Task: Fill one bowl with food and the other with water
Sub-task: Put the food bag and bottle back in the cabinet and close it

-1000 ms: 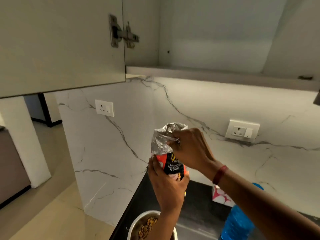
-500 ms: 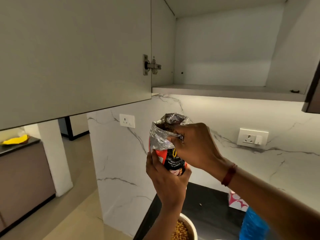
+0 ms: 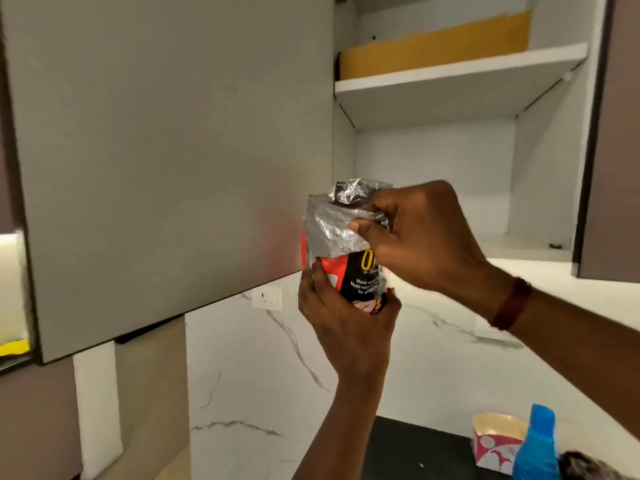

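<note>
Food pouch [image 3: 341, 249], red and black with a crumpled silver foil top, held upright in mid-air, level with the lower edge of the grey cabinet door [image 3: 166, 150]. Left hand [image 3: 346, 330] grips the pouch's bottom from below: thumb up the left side, fingers [image 3: 390, 305] curled round the right side, base sunk in the palm. Right hand [image 3: 426, 237] comes in from the right at the top: thumb pressed on the folded foil flap at the front, other fingers wrapped behind the foil, so the flap is pinched between them. Pouch mouth folded over, contents not visible. Red band [image 3: 512, 303] on the right wrist. Behind: open cabinet, white shelf [image 3: 460, 74] with a yellow-brown board [image 3: 433, 46] on it. White marble wall [image 3: 259, 375] with a socket [image 3: 266, 297] just under the door. Bottom right: black surface [image 3: 415, 448] carrying an open pink-patterned paper carton [image 3: 491, 452], with a blue bottle [image 3: 536, 445] just beside and partly in front of it.
</note>
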